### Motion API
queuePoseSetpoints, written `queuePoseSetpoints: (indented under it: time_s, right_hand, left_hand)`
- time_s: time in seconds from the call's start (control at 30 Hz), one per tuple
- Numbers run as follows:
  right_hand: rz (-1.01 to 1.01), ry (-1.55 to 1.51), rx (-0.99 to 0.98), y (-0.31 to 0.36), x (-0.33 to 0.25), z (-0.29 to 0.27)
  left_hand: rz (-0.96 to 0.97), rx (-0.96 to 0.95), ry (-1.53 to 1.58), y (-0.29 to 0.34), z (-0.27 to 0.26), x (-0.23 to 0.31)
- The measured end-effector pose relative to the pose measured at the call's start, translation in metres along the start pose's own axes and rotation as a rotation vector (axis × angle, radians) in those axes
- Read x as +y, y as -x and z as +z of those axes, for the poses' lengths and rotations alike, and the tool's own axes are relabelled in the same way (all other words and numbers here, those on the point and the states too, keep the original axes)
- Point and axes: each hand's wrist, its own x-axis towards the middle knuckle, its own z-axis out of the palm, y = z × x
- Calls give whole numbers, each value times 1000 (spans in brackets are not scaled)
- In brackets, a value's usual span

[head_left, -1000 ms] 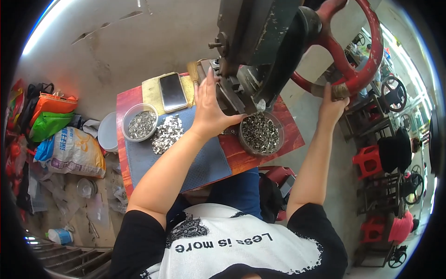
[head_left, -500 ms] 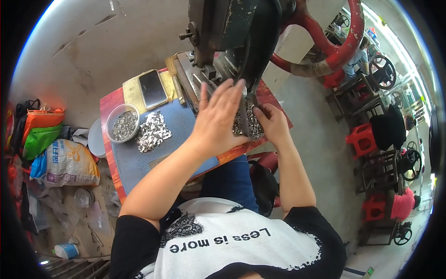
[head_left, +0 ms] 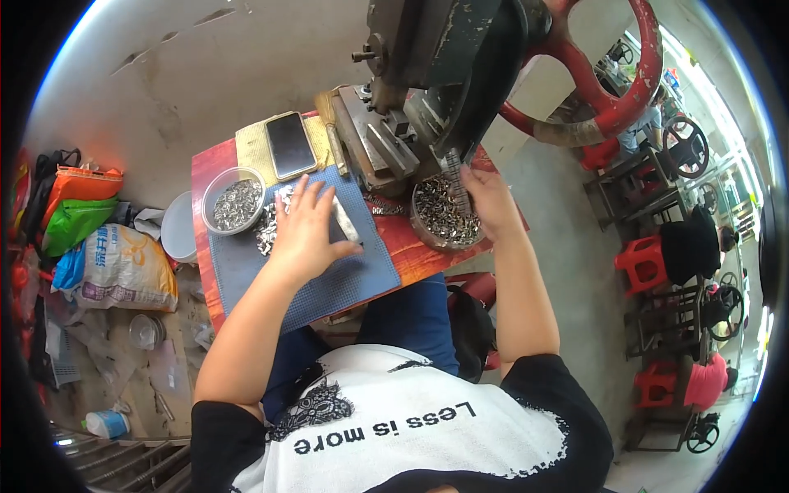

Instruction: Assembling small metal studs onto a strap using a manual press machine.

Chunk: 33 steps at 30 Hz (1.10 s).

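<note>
Red wood-grain shows on the counter (head_left: pixel 423 264), which carries a dark metal press (head_left: pixel 419 41) with a large red handwheel (head_left: pixel 653 57) on its right side. In front of the press, toward the person, a clear round bowl (head_left: pixel 440 244) holds a heap of small metal pieces. Over that bowl, just below the right side of the press, the right hand (head_left: pixel 493 204) has thumb and fingers pinched around a linked metal strip (head_left: pixel 458 177).

To the left of the press, the left hand (head_left: pixel 315 226) is spread above a blue mat (head_left: pixel 362 275), its fingers hiding part of a pile of bright metal bits (head_left: pixel 267 230). A flat pale bar (head_left: pixel 346 222) lies beside it, on the side toward the press (whether the fingers touch it, I cannot tell). Farther left of the press stands a second clear tub (head_left: pixel 228 231) of metal pieces; a phone (head_left: pixel 290 146) also lies to its left.

The step in hand appears to be handling the strip clear of the press. As a judgement, the next move calls for a steady pinch on the strip and a light, precise touch from the left hand among the loose bits.
</note>
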Motion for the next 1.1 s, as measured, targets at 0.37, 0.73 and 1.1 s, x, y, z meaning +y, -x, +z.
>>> queuePoseSetpoints:
  time_s: [0.37, 0.73, 1.1]
  right_hand:
    - [-7, 38, -345, 56, -37, 80]
    - [-215, 239, -552, 53, -21, 144]
    - [-232, 256, -517, 54, -10, 143]
  left_hand:
    - [-178, 5, 529, 70, -32, -63]
    - [-46, 47, 376, 84, -4, -48]
    - [0, 47, 294, 79, 3, -42]
